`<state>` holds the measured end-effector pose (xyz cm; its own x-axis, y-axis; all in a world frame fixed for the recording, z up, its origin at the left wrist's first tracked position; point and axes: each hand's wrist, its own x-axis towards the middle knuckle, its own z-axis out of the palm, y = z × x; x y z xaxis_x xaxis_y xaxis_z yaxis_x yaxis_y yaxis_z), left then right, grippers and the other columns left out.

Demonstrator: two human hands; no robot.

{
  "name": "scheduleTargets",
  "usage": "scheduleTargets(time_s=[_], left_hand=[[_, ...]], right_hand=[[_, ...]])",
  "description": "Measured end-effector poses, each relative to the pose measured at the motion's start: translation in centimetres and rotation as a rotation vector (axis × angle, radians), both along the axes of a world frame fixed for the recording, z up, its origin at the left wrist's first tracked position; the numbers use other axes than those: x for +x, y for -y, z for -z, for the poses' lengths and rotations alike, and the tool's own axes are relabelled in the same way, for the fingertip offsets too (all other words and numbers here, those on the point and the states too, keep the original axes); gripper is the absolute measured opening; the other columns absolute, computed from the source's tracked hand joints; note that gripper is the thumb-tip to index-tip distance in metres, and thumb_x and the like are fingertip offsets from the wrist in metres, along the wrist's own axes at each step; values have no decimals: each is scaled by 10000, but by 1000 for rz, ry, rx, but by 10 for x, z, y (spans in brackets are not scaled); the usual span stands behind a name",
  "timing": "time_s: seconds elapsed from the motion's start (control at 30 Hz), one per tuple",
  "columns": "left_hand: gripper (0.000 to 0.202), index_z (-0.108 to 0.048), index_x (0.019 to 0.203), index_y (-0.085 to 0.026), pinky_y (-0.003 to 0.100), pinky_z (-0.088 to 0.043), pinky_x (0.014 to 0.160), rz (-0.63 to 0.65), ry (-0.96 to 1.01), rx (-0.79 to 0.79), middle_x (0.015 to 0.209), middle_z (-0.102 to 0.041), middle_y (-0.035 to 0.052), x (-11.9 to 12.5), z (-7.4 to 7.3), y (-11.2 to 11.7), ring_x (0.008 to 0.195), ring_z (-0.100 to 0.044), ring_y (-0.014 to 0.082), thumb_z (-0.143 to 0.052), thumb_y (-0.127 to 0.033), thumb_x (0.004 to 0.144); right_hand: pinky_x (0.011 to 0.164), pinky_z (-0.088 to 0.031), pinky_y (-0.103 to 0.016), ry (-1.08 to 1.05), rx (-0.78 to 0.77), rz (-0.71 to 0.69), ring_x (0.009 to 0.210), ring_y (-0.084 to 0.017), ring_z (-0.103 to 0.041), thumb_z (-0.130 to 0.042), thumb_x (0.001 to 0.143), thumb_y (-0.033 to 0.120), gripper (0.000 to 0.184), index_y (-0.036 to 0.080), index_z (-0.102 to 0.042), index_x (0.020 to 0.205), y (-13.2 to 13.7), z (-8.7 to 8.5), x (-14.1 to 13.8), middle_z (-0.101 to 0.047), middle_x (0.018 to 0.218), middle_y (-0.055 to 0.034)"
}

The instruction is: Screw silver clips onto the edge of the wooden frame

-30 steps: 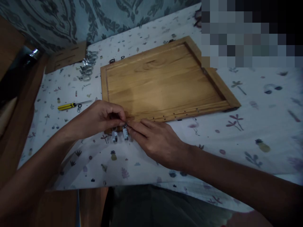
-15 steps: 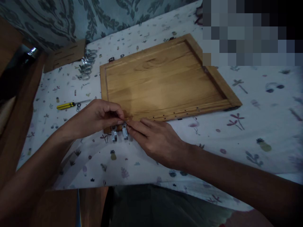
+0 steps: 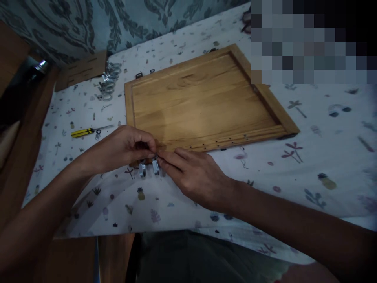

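Head view: The wooden panel (image 3: 191, 102) is lying flat on a printed cloth (image 3: 294, 188), its near edge showing a row of dark marks (image 3: 216, 142). Two metal fittings are sitting side by side at the panel's near-left corner: a left fitting (image 3: 142, 169) and a right fitting (image 3: 156, 167), both projecting past the edge. The left hand (image 3: 126, 147) is bringing thumb and index finger nearly together above the right fitting; whether they are gripping anything cannot be told. The right hand (image 3: 200, 177) is extending its fingers, close together, to the same fitting; their grip is hidden. A yellow-and-black screwdriver (image 3: 82, 132) is lying left of the panel. More metal fittings (image 3: 107, 84) are resting beside brown cardboard (image 3: 84, 70).
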<state>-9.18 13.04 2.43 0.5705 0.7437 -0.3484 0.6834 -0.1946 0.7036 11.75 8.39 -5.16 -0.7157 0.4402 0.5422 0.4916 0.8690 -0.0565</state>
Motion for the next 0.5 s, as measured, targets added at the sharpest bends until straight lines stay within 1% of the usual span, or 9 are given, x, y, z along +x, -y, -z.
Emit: scheduleTargets(time_s=[0.17, 0.27, 0.33, 0.5], left_hand=[[131, -685, 814, -150, 130, -399, 482, 31, -31, 24, 626, -635, -14, 2, -2, 0, 529, -540, 60, -575, -206, 860], [142, -683, 831, -154, 141, -389, 476, 79, -74, 53, 639, -640, -6, 3, -4, 0, 538, -553, 72, -561, -212, 876], [146, -680, 844, -157, 149, -394, 475, 99, -81, 42, 658, -647, 0, 3, -5, -1, 547, -565, 82, -556, -223, 882], [106, -647, 794, -157, 136, -401, 513, 127, -63, 57, 668, -627, -15, 2, -4, -5, 567, -545, 65, -574, -192, 862]], right_hand=[[532, -417, -326, 20, 7, 10, 821, -207, -594, -493, 923, 64, 231, 66, -671, 1071, 0, 1, 0, -700, 1110, -111], [540, -417, -324, 24, 5, 14, 837, -202, -583, -491, 935, 78, 224, 68, -663, 1079, 0, 1, 0, -692, 1113, -112], [551, -424, -324, 28, 2, 5, 845, -201, -578, -491, 933, 71, 227, 60, -657, 1088, 0, 1, 0, -690, 1108, -116], [571, -431, -314, 40, -3, 3, 866, -205, -584, -501, 933, 76, 224, 55, -656, 1093, 0, 1, 0, -689, 1111, -125]])
